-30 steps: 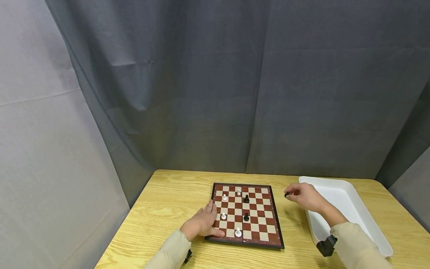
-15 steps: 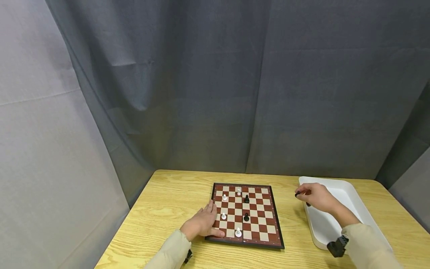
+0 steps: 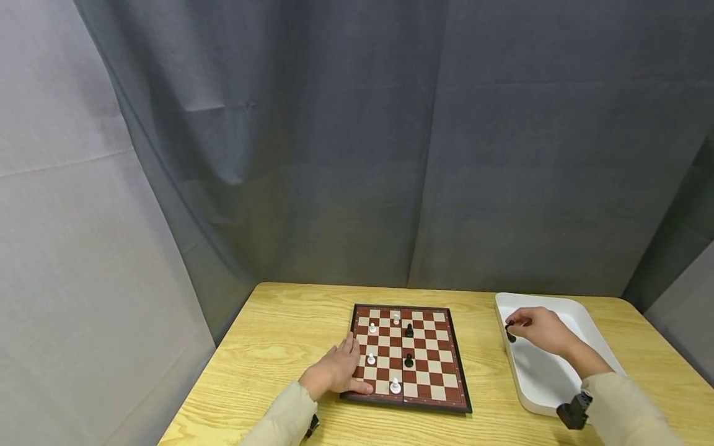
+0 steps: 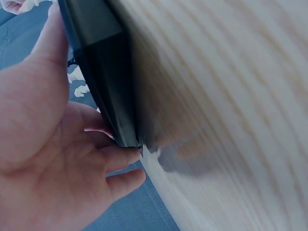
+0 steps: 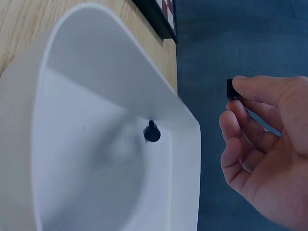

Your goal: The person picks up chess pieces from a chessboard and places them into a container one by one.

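A folding chessboard point(image 3: 440, 371) with dark red and cream squares lies on the table. My left hand point(image 3: 334, 367) rests on its left edge, fingers straight and thumb near the front corner. In the left wrist view, the palm point(image 4: 38, 144) is beside the board's black side. My right hand point(image 3: 540, 329) is over the left part of the white tray point(image 3: 591, 334), pinching a small black chess piece point(image 5: 230, 89) between thumb and fingertips. Another black chess piece point(image 5: 152, 132) is inside the tray, near its wall.
On the board stand several white pawns, one point(image 3: 395, 386) near the front edge, and two black pieces, one point(image 3: 409, 331) farther back. Wooden table point(image 3: 279, 347) surface surrounds the board. A grey curtain point(image 3: 346, 155) hangs behind the table.
My right hand has moved right with the pinched black piece, from between board and tray to over the tray. My left hand and the board's pieces have stayed put.
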### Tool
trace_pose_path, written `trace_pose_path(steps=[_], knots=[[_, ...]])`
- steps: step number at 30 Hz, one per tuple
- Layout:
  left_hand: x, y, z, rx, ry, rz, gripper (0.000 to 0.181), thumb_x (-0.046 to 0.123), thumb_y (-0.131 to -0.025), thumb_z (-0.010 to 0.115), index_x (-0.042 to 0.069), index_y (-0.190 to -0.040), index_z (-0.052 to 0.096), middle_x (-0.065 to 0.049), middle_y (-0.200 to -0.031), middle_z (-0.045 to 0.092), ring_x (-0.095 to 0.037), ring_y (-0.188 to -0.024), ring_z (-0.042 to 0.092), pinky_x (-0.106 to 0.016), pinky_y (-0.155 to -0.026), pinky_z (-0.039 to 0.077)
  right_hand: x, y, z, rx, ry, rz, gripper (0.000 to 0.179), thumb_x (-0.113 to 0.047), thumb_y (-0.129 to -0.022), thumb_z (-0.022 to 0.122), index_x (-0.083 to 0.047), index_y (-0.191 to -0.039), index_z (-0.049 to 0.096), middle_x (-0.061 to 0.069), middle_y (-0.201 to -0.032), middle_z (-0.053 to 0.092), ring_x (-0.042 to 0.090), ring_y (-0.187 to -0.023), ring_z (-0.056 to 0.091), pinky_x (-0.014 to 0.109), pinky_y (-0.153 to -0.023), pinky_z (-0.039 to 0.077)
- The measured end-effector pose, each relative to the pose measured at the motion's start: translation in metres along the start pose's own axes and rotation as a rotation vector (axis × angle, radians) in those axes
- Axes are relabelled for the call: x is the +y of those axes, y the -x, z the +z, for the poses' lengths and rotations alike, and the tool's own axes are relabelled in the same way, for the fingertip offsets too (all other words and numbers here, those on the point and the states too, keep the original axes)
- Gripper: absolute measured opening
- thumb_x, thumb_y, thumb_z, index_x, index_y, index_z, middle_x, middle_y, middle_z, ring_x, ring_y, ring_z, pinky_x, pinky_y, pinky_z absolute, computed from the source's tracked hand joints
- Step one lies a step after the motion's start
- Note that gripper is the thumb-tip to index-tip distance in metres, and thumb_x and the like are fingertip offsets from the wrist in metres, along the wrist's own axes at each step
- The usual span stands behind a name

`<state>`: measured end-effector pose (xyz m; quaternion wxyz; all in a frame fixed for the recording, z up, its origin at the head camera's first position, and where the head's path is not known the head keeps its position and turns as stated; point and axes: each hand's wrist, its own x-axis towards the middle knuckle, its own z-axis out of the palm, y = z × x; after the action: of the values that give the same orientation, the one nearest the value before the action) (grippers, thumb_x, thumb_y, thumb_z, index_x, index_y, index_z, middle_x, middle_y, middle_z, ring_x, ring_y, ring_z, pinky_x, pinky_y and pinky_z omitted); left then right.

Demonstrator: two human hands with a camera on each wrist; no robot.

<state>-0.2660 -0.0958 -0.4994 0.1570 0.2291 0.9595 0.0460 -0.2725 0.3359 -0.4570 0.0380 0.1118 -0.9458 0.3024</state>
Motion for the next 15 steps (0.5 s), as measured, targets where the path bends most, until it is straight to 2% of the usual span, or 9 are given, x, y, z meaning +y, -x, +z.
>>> trace_pose_path(steps=[15], knots=[[-0.001, -0.002, 0.001, -0.004, -0.003, -0.005, 0.109, 0.067, -0.075, 0.058, -0.001, -0.15, 0.018, -0.02, -0.156, 0.007, -0.027, -0.143, 0.012, -0.044, -0.112, 0.022, 0.026, 0.007, -0.007, 0.002, 0.019, 0.041, 0.018, -0.015, -0.086, 0.069, 0.0, -0.095, 0.069, 0.003, -0.084, 0.065, 0.018, -0.075, 0.059, 0.032, -0.059, 0.047]])
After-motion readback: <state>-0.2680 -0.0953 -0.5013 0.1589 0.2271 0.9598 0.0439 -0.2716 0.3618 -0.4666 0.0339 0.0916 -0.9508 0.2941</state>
